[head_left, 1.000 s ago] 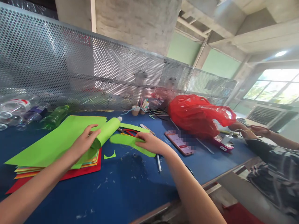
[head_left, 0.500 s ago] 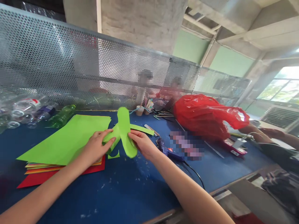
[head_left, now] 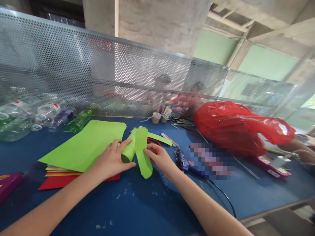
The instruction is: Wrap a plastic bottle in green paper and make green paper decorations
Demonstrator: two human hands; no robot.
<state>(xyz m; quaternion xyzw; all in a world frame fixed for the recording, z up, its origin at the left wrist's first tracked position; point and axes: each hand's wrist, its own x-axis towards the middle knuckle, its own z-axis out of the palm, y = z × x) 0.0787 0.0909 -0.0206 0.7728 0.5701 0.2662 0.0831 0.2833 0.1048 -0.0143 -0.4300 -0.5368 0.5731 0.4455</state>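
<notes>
A green paper cutout (head_left: 144,159), flat, smooth and long with rounded ends, is standing nearly upright over the middle of the worktop (head_left: 118,209), leaning against the right side of a green paper roll (head_left: 129,150). The roll is forming a tube, its dark open mouth facing the near edge and a pale tip showing at its far end. The right hand (head_left: 161,159) is pinching the cutout's right edge, thumb and fingers closed on it. The left hand (head_left: 114,159) is gripping the roll, fingers curling over the top and thumb reaching below the mouth.

Just behind, a narrow green strip (head_left: 161,138) is lying past some curved red handles (head_left: 155,141). To the left, a stack of paper (head_left: 86,144) is fanning its layered edges, green on top and red at the bottom. A blue glue gun (head_left: 183,160) is trailing its cord toward the near edge at the right. Along the far edge, below a perforated metal screen (head_left: 91,75), a ribbed green bottle (head_left: 80,121) is lying toward the left corner, and a crinkled red plastic bag (head_left: 228,126) is bulging on the right.

Compared with a second ago, the cutout is now standing against the roll rather than stretching out rightward, and a purple box (head_left: 10,185) is showing at the left.
</notes>
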